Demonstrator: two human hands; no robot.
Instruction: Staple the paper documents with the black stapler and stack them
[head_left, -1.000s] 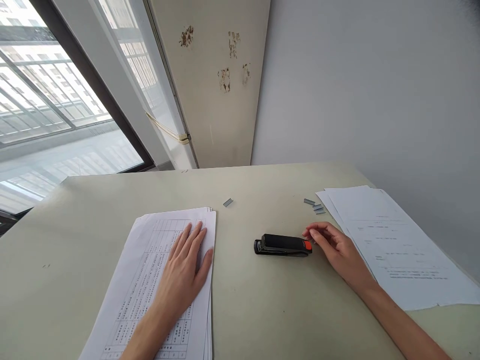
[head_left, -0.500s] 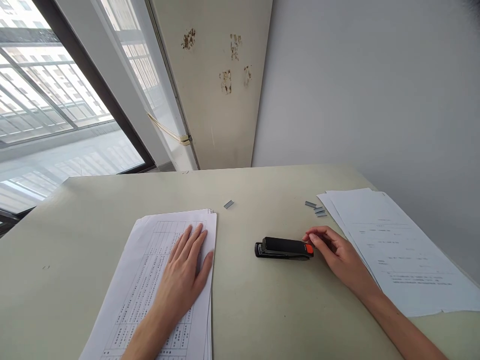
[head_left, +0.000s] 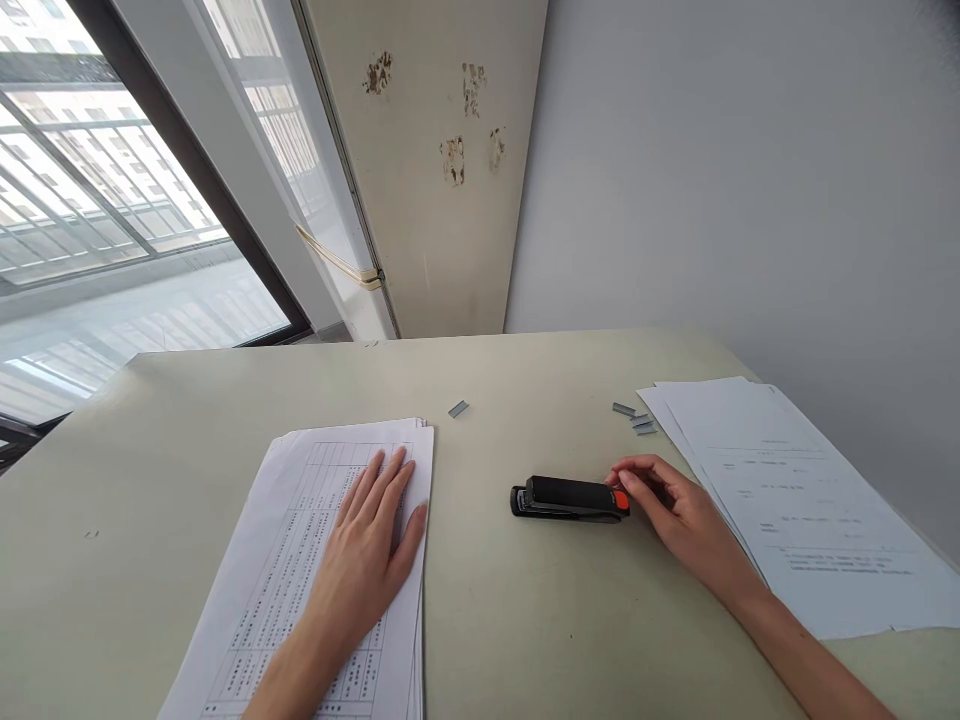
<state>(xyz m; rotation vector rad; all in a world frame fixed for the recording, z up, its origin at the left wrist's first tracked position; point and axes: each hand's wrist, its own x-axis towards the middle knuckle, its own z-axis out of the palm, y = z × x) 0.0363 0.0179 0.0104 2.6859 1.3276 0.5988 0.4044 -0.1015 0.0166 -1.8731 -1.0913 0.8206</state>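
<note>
My left hand [head_left: 364, 545] lies flat, fingers stretched out, on a stack of printed sheets [head_left: 300, 480] with a table of text on top. To its right, a black stapler [head_left: 570, 497] with an orange-red end rests on the table, its head pointing left. My right hand [head_left: 675, 510] is at the stapler's orange-red end, with thumb and index finger closed together at that end. The other fingers curl inward, and their tips are partly hidden. Behind the right hand lie several strips of staples [head_left: 637, 420], and one more strip [head_left: 458, 408] sits beyond the stack.
More printed sheets [head_left: 825, 500] lie loosely at the table's right side, partly behind my right forearm. The pale table [head_left: 495, 620] reaches back to a grey wall [head_left: 712, 180] and a stained cream panel [head_left: 427, 240]. A window [head_left: 112, 200] is at the left.
Both hands keep their places, and the stapler stays on the table. Only a very slight shift of the view is visible.
</note>
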